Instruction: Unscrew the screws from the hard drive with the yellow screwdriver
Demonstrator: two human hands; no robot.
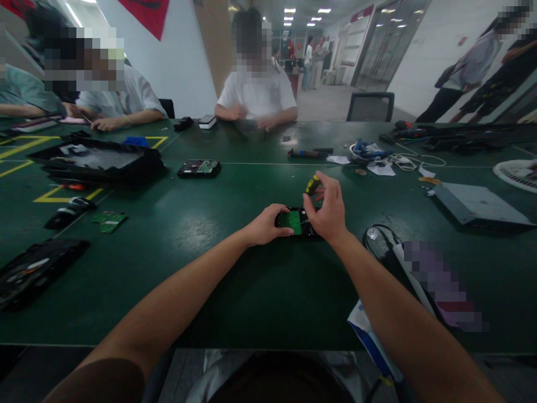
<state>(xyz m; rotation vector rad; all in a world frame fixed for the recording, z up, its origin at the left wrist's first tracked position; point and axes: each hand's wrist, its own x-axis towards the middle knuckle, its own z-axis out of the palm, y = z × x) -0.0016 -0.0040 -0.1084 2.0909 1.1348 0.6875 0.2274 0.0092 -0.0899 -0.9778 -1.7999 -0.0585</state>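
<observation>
A small black device with an exposed green circuit board (295, 222) lies on the green table in front of me. My left hand (268, 224) grips its left end, fingers along the far edge and thumb on the near side. In my right hand (329, 210) is a screwdriver with a yellow and black handle (312, 184), pinched between the fingers and tilted over the device's right part. The screwdriver's tip is hidden or too small to make out.
Left on the table (235, 291) lie a black tray-like casing (96, 159), loose green circuit boards (109, 221) and a black device (39, 268). A grey metal box (482, 204), cables (403, 159) and a pixelated object (440, 280) are at right. People sit across the table.
</observation>
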